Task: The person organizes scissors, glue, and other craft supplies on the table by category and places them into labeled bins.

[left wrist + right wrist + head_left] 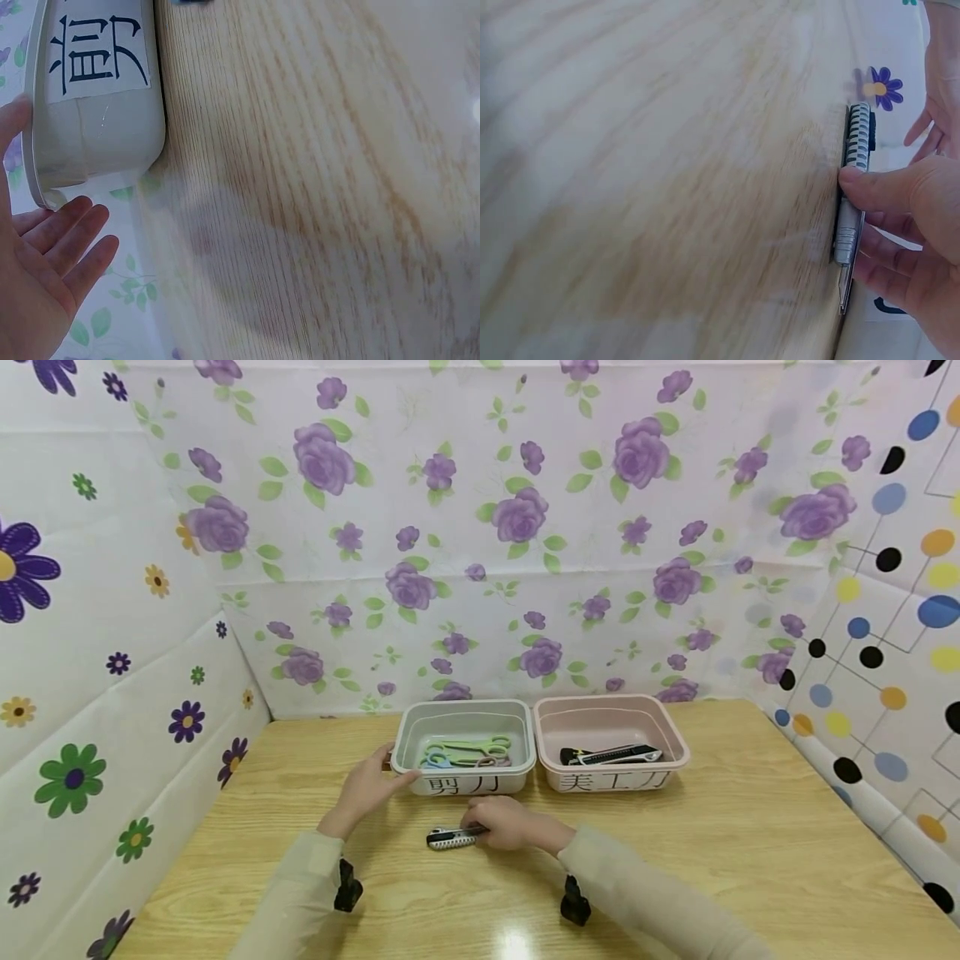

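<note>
My right hand (504, 822) pinches a silver and black utility knife (450, 837) between thumb and fingers, low over the wooden table. In the right wrist view the knife (855, 180) shows its ridged body, the thumb (877, 187) pressing on its side. My left hand (371, 789) rests at the left front corner of a grey bin (465, 710). Its thumb touches the front rim; the left wrist view shows the other fingers (82, 232) loosely extended beside the corner. Green, blue and pinkish scissors (468, 750) lie in the grey bin.
Right of the grey bin stands a pink bin (611, 703) with utility knives (611, 755) inside. Both bins carry labels with black characters on their fronts. Behind the table (750, 827) and at its sides hang patterned cloths (480, 527).
</note>
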`<state>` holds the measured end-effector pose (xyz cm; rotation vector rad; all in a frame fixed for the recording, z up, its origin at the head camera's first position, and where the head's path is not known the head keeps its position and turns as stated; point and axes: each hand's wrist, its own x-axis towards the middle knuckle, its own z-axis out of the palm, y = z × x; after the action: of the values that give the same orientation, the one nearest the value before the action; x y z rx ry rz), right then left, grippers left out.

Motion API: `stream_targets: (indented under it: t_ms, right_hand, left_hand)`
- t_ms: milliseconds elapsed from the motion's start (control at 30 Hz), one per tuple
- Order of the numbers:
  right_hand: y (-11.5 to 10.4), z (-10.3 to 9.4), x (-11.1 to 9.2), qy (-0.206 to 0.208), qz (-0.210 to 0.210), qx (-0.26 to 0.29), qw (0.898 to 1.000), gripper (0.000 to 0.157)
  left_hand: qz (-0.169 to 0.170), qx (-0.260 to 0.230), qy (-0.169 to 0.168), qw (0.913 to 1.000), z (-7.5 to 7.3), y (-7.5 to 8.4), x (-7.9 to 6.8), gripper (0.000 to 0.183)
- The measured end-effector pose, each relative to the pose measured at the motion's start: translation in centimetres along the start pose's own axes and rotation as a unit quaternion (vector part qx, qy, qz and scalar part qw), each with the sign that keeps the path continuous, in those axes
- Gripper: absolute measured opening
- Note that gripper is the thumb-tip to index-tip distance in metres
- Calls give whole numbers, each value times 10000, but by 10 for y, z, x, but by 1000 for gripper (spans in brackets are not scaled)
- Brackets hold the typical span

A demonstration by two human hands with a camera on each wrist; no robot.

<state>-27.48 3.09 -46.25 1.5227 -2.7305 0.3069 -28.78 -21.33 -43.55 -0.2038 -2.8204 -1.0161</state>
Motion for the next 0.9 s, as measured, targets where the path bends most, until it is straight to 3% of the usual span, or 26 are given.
stream_targets:
  t_ms: [200, 400, 900]
  right_hand:
    - [-1, -4, -8, -172, -1, -8, 9999, 17]
    - [-2, -9, -19, -296, -100, 4, 9995, 19]
    - [8, -52, -67, 191, -358, -377, 9985, 14]
  left_hand:
    - [101, -26, -49, 9999, 2, -3, 2, 76]
    - [-63, -51, -77, 9999, 2, -3, 2, 75]
    - [-66, -26, -149, 9999, -2, -2, 0, 78]
